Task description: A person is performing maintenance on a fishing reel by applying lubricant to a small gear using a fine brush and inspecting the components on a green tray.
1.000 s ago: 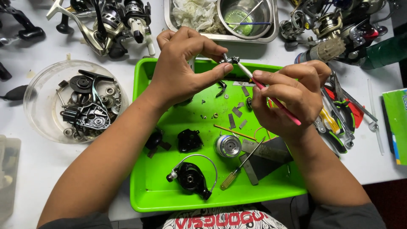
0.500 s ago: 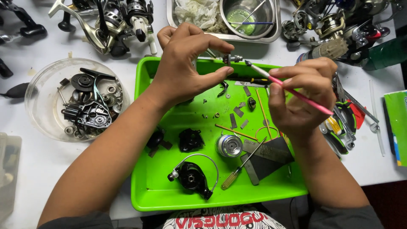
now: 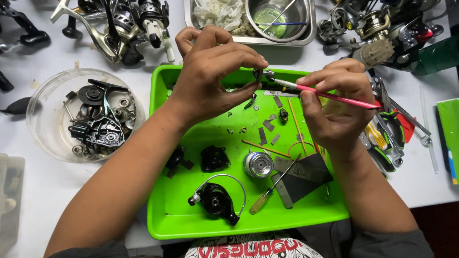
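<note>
**Now brushing a small reel part over the green tray**

Now my left hand [image 3: 215,71] pinches a small dark metal part [image 3: 258,74] between thumb and fingertips; my right hand [image 3: 334,102] grips a slim pink-handled brush [image 3: 330,95], its tip touching that part; below both hands lies a glossy green plastic tray [image 3: 167,215], scattered with flat grey shims, a round silver spool [image 3: 258,164] and a yellow-handled screwdriver [image 3: 272,188]; left of my left hand, a clear round bowl [image 3: 40,129] holds black gears on the white table [image 3: 38,191].

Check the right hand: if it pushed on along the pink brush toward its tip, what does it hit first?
Likely the small metal part pinched in the left hand. The right hand aims the pink brush leftward at it; tip looks at or near contact, depth unclear.
</note>
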